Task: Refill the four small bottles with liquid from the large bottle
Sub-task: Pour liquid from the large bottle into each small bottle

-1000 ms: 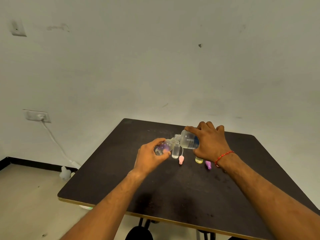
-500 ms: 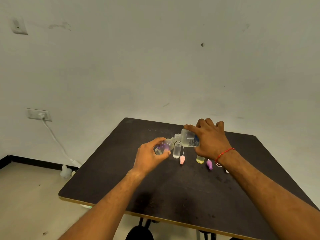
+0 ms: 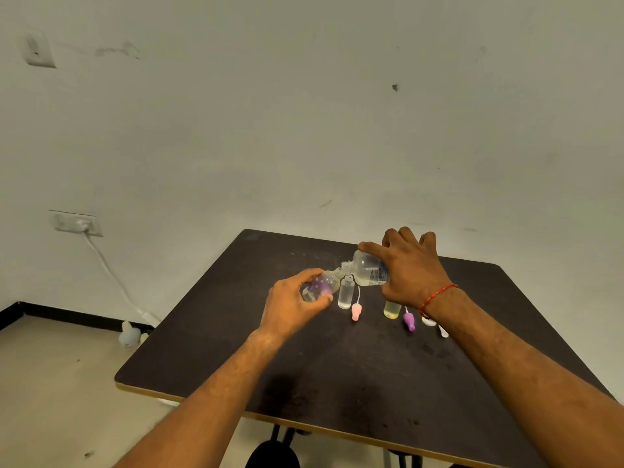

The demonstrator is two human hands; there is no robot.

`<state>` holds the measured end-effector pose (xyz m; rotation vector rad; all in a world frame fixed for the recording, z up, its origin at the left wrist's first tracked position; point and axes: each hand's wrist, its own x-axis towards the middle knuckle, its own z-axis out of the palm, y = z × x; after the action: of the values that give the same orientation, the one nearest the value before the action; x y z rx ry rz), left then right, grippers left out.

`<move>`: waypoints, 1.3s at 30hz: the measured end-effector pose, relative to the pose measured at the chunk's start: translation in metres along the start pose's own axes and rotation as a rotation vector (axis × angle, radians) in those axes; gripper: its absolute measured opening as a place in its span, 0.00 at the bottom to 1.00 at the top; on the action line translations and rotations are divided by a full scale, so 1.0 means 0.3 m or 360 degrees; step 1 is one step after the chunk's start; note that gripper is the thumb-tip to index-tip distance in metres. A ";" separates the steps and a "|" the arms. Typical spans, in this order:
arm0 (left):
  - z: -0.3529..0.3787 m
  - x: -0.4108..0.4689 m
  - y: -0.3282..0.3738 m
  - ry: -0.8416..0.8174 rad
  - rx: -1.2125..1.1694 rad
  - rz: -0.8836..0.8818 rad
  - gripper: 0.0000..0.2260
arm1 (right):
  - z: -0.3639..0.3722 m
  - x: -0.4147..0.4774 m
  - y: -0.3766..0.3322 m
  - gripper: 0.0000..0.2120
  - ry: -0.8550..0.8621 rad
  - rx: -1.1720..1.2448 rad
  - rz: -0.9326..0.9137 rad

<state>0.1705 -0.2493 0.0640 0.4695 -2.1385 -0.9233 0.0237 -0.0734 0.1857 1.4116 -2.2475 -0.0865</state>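
Note:
My right hand [image 3: 410, 268] grips the large clear bottle [image 3: 366, 272], tipped sideways with its open neck pointing left. My left hand [image 3: 293, 305] holds a small bottle with a purple tint [image 3: 320, 287], tilted so its mouth meets the large bottle's neck. Another small clear bottle [image 3: 345, 292] stands upright on the dark table [image 3: 337, 383] just below them. A small bottle with yellow liquid [image 3: 391, 309] stands partly hidden under my right hand. Loose caps lie on the table: a pink cap [image 3: 356, 312], a purple cap [image 3: 409, 321] and white caps [image 3: 429, 321].
The table's front edge [image 3: 304, 422] runs close to me and its left corner is rounded. A wall socket with a white cable [image 3: 111, 275] sits on the left wall. A white object [image 3: 129, 334] lies on the floor by the skirting.
Both hands with their bottles have risen slightly, and the large bottle's neck has stayed against the small purple-tinted bottle's mouth. The bottles on the table have not moved.

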 end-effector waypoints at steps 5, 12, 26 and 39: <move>0.000 0.001 0.006 -0.0007 0.0003 0.0001 0.22 | -0.004 0.007 0.003 0.37 -0.0008 -0.0020 -0.0007; 0.003 0.000 0.009 -0.0009 -0.0013 -0.0001 0.21 | -0.015 0.012 0.003 0.36 -0.0008 -0.0030 -0.0029; 0.010 -0.003 0.010 0.0005 -0.0043 -0.0014 0.23 | -0.034 0.014 0.007 0.35 -0.0020 -0.0050 -0.0069; 0.012 -0.003 0.018 0.0016 -0.0058 -0.0032 0.22 | -0.051 0.021 0.005 0.35 -0.0014 -0.0114 -0.0110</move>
<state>0.1683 -0.2436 0.0659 0.4770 -2.1076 -0.9674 0.0269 -0.0751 0.2019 1.4533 -2.1806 -0.1947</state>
